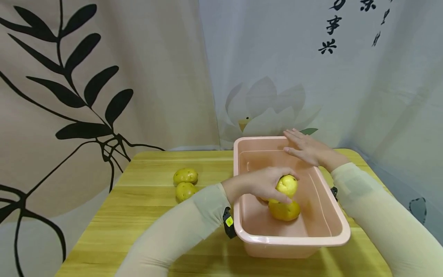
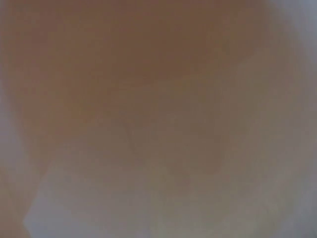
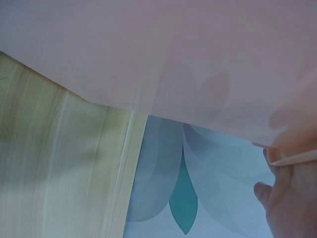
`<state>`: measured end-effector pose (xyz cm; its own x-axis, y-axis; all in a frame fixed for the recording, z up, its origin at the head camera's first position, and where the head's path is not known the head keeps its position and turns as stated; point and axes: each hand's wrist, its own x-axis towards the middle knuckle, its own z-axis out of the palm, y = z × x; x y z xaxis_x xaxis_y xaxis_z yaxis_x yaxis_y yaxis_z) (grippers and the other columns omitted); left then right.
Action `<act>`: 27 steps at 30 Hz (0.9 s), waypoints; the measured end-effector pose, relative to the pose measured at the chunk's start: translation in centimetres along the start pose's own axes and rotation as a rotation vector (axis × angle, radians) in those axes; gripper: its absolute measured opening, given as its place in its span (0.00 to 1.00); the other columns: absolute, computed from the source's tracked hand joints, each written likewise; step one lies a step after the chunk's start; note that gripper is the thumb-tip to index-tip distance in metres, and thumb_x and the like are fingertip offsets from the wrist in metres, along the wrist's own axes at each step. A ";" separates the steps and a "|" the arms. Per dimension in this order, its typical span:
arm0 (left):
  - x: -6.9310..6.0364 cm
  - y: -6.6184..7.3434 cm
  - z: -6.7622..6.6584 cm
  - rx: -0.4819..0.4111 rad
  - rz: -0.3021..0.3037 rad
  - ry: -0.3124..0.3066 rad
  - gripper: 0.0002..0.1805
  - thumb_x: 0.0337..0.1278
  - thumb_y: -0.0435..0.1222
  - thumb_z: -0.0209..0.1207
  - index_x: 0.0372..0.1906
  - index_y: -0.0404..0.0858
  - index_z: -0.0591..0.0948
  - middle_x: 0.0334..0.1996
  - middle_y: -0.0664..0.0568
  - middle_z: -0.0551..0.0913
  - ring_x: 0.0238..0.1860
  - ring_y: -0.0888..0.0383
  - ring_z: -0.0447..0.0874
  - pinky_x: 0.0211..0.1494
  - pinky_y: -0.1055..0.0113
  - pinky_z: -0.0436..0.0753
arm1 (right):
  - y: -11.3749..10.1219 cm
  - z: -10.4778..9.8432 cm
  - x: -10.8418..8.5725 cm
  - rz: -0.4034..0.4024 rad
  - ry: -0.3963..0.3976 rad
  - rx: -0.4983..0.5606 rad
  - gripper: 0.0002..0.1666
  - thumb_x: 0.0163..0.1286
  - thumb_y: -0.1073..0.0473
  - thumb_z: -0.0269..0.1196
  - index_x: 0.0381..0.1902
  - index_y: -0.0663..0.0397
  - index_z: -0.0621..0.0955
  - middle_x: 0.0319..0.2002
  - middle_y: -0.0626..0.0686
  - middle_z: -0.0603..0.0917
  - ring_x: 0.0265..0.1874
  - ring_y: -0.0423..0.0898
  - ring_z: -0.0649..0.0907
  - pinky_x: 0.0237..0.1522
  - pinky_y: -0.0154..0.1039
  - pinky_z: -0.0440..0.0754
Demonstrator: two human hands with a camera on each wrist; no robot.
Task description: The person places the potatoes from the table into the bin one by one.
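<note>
In the head view I have a pink plastic basin (image 1: 294, 241) on the right half of the wooden bench (image 1: 152, 173). The left hand (image 1: 263, 183) reaches in over the basin's left wall. Left grip: holding one yellow potato (image 1: 287, 186), thumb on the near side, fingers over the far side. A second potato (image 1: 285, 211) lies inside the basin, just to the near side of the held one; I cannot tell whether the two touch.

The right hand (image 1: 307, 149) rests at the basin's far right corner. Right grip: wide, fingers extended along the rim, thumb apart and pointing inward.

Two more potatoes are on the bench, left of the basin: a far potato (image 1: 185, 176) and a near potato (image 1: 184, 191), side by side; the left sleeve (image 1: 187, 227) passes close to the near one. A black wristband (image 1: 228, 222) with a yellow-green square is fitted on the left wrist. A printed curtain (image 1: 173, 77) hangs beyond the bench. My left wrist view is too blurred to read.
</note>
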<state>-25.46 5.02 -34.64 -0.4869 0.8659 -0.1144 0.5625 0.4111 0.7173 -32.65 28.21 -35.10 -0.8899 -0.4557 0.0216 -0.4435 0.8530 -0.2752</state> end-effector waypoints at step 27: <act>0.0 -0.2 0.0 0.177 -0.018 -0.222 0.32 0.48 0.38 0.70 0.61 0.44 0.72 0.52 0.60 0.71 0.48 0.67 0.70 0.49 0.79 0.72 | 0.0 0.0 -0.1 -0.001 0.002 0.002 0.45 0.73 0.33 0.45 0.77 0.50 0.50 0.76 0.58 0.49 0.74 0.57 0.46 0.68 0.65 0.46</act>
<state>-25.58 4.94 -34.77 -0.3509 0.8910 -0.2880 0.6725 0.4538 0.5846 -32.54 28.29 -35.08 -0.8896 -0.4562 0.0242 -0.4444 0.8520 -0.2768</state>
